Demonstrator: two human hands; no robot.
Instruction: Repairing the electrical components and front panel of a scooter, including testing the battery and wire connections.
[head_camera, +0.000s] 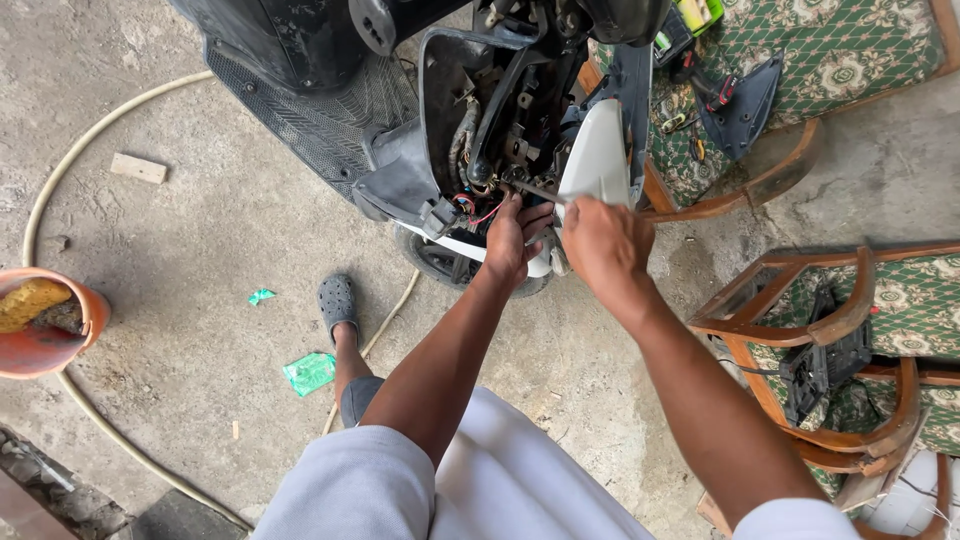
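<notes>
A scooter (330, 110) stands ahead with its front cover off, showing wires and brackets inside the open nose (490, 110). My left hand (515, 240) reaches into the lower part of that opening, fingers curled among the red and black wires. My right hand (605, 245) is closed around the handle of a thin tool (535, 188) whose shaft points left into the opening. A white front panel (597, 155) sits just above my right hand.
Wooden chairs with green patterned cushions (860, 300) stand at the right, holding black scooter panels (745, 105) and small tools. A hose (60, 180) curves across the concrete floor. An orange bucket (45, 320) sits at the left edge. My foot in a grey clog (338, 303) rests below the scooter.
</notes>
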